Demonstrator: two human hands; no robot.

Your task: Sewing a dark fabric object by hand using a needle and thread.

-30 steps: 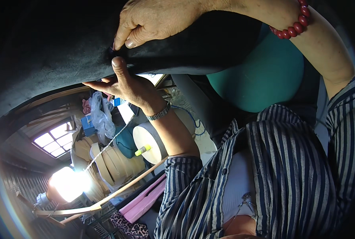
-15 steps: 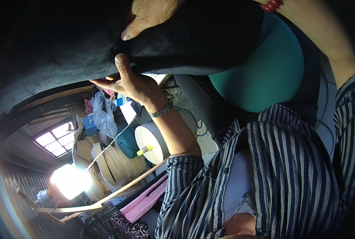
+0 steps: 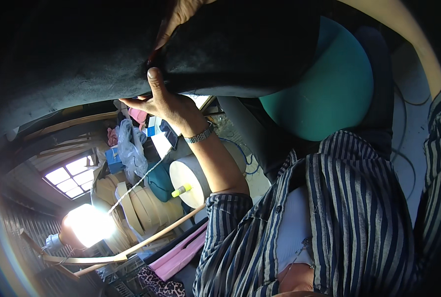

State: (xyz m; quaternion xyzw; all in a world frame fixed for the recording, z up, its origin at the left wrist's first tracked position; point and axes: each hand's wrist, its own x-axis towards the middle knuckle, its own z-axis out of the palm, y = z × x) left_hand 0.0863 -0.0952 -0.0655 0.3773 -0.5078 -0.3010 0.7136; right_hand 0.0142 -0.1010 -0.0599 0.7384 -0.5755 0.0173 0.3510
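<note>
A large sheet of thick black fabric (image 3: 82, 59) fills the top of the view. My left hand (image 3: 163, 101), with a metal watch on the wrist, pinches its lower edge: the thumb presses up against the edge and the fingers lie behind it. My right hand (image 3: 178, 17) grips the same fabric just above, at the top rim of the picture, and is mostly cut off there. Its bare forearm (image 3: 408, 34) curves along the upper right. The two hands are close together, one above the other.
A teal rounded cushion (image 3: 329, 84) sits right of the fabric. Below my left arm are a white roll with a yellow core (image 3: 191, 180), coiled tan strapping (image 3: 136, 208), plastic bags (image 3: 129, 146), pink boards (image 3: 181, 255), a wooden stick and a bright window (image 3: 67, 178). My striped shirt (image 3: 329, 222) fills the lower right.
My right hand has slid up along the fabric and is now almost out of view, its red bead bracelet gone from the picture. My left hand stays at the fabric's edge.
</note>
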